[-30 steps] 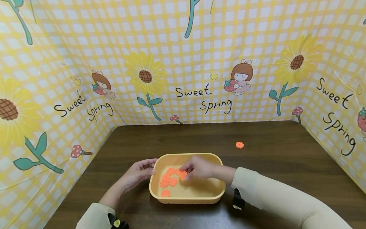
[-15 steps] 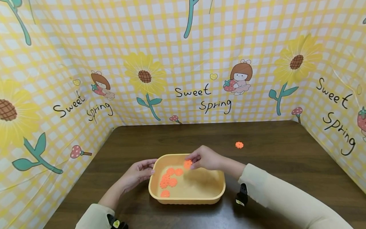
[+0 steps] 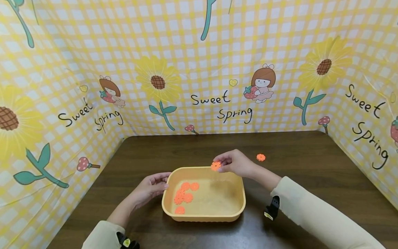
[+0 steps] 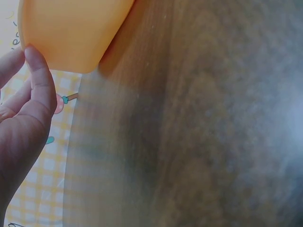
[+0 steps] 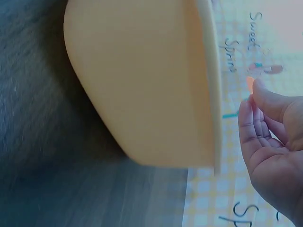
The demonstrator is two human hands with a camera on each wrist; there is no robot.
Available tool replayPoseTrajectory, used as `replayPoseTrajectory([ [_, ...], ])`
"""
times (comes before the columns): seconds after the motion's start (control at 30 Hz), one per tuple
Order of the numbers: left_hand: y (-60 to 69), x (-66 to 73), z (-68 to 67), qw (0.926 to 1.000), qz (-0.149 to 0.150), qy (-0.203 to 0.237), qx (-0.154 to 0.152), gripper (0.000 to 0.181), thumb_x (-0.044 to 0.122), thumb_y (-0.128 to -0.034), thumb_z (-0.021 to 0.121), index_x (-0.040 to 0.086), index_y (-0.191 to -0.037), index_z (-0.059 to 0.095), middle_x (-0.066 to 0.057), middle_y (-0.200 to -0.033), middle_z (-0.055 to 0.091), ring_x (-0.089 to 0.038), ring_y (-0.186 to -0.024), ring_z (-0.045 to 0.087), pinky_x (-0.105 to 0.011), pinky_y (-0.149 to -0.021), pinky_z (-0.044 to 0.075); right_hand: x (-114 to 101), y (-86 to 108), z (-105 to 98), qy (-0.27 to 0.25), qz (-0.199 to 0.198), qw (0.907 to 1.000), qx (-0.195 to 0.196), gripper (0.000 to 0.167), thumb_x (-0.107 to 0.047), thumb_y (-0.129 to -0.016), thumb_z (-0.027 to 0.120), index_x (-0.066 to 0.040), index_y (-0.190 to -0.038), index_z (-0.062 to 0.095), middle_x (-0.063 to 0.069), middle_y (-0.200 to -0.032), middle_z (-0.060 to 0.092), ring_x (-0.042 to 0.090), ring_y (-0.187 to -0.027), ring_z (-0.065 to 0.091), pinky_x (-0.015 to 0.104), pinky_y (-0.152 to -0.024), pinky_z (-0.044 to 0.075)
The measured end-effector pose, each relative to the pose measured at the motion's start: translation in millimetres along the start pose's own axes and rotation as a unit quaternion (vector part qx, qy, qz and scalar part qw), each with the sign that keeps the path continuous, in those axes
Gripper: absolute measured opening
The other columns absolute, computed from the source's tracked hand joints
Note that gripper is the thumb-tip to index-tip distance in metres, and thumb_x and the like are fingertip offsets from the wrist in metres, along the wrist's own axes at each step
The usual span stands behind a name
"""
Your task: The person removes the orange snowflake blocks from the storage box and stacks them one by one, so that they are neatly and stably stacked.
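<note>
A yellow plastic basin stands on the dark wooden table. My left hand grips its left rim, thumb on the near side; in the left wrist view the thumb touches the basin's edge. Above the far rim, my right hand pinches an orange snowflake-shaped plastic disc between thumb and fingers. Only a sliver of that disc shows in the right wrist view. Several similar orange discs lie in the left part of the basin, some overlapping.
One more orange disc lies on the table behind and right of the basin. A yellow checked cloth with printed flowers and words walls the table at the back and both sides.
My right hand has lifted the pinched orange disc from among the others in the basin and moved it up, away and rightward over the far rim. My left hand stays at the basin.
</note>
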State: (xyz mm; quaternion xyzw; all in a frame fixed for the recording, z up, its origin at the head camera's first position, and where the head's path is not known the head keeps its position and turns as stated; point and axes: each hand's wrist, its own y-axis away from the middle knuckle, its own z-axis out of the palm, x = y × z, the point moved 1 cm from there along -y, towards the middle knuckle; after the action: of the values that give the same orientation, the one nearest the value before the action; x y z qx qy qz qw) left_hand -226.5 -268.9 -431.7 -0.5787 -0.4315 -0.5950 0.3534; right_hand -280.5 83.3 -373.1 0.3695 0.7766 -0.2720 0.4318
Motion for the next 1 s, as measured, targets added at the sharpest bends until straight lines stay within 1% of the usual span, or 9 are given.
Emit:
replayPoseTrajectory([
  [0.07,0.1,0.4,0.6,1.0,-0.001,0.001,0.001,0.059,0.003,-0.0941,0.062,-0.012,-0.144,0.034,-0.014,-0.115,0.051,-0.015,-0.1,0.058,-0.032,-0.087,0.052,3,1.7,-5,-0.002,0.007,0.9999,0.015,0.03,-0.002,-0.083,0.076,0.0,-0.112,0.07,0.004,-0.089,0.068,0.016,-0.082,0.063,0.029,-0.069,0.053],
  [0.2,0.4,0.7,0.8,1.0,-0.001,0.002,0.0,0.059,0.004,-0.0939,0.062,-0.012,-0.144,0.034,-0.013,-0.115,0.051,-0.015,-0.099,0.058,-0.032,-0.087,0.052,10,4.1,-15,-0.007,0.0,0.9991,0.042,0.031,-0.003,-0.082,0.077,0.001,-0.112,0.069,0.005,-0.086,0.065,0.018,-0.08,0.061,0.027,-0.065,0.052],
  [0.33,-0.2,0.0,0.3,1.0,0.002,0.002,-0.004,0.059,0.003,-0.094,0.062,-0.012,-0.144,0.034,-0.013,-0.115,0.051,-0.015,-0.099,0.058,-0.032,-0.086,0.052,19,5.3,-26,-0.033,0.002,0.9968,0.072,0.033,-0.001,-0.081,0.077,0.004,-0.112,0.067,0.007,-0.085,0.065,0.018,-0.079,0.06,0.023,-0.063,0.051],
  [0.47,-0.5,-0.7,-0.8,1.0,0.006,0.0,-0.008,0.059,0.003,-0.0944,0.061,-0.012,-0.144,0.033,-0.013,-0.115,0.051,-0.015,-0.099,0.058,-0.032,-0.086,0.052,24,6.9,-37,-0.056,0.009,0.993,0.103,0.033,0.0,-0.082,0.076,0.006,-0.113,0.066,0.009,-0.087,0.065,0.019,-0.082,0.06,0.023,-0.065,0.051],
  [0.6,-0.2,-0.9,-1.7,0.9999,0.008,-0.004,-0.01,0.058,0.004,-0.0948,0.061,-0.012,-0.144,0.034,-0.013,-0.115,0.052,-0.015,-0.099,0.058,-0.032,-0.086,0.053,31,9.6,-46,-0.052,0.014,0.9903,0.129,0.032,-0.002,-0.083,0.075,0.006,-0.113,0.066,0.009,-0.09,0.065,0.019,-0.083,0.059,0.023,-0.067,0.051],
  [0.77,-0.5,-1.6,-2.5,1.0,0.006,-0.005,-0.004,0.057,0.004,-0.0944,0.062,-0.01,-0.143,0.037,-0.012,-0.115,0.052,-0.016,-0.1,0.058,-0.033,-0.086,0.053,47,13.7,-55,-0.043,0.021,0.9871,0.153,0.034,-0.005,-0.084,0.076,0.006,-0.114,0.065,0.01,-0.093,0.065,0.019,-0.084,0.059,0.025,-0.07,0.051],
  [0.87,-1.1,-2.2,-3.0,1.0,0.0,-0.004,0.001,0.057,0.005,-0.0939,0.063,-0.009,-0.143,0.037,-0.012,-0.115,0.052,-0.016,-0.1,0.058,-0.034,-0.087,0.053,58,15.8,-61,-0.037,0.024,0.9845,0.17,0.035,-0.006,-0.083,0.077,0.005,-0.115,0.065,0.01,-0.094,0.065,0.018,-0.084,0.059,0.025,-0.07,0.051],
  [1.0,-1.7,-2.2,-3.0,0.9999,-0.007,-0.005,0.005,0.059,0.006,-0.0933,0.064,-0.009,-0.144,0.037,-0.012,-0.116,0.052,-0.016,-0.101,0.058,-0.034,-0.087,0.052,73,17.6,-70,-0.036,0.046,0.9797,0.192,0.035,-0.008,-0.083,0.077,0.002,-0.115,0.065,0.009,-0.094,0.064,0.017,-0.083,0.058,0.025,-0.066,0.051],
])
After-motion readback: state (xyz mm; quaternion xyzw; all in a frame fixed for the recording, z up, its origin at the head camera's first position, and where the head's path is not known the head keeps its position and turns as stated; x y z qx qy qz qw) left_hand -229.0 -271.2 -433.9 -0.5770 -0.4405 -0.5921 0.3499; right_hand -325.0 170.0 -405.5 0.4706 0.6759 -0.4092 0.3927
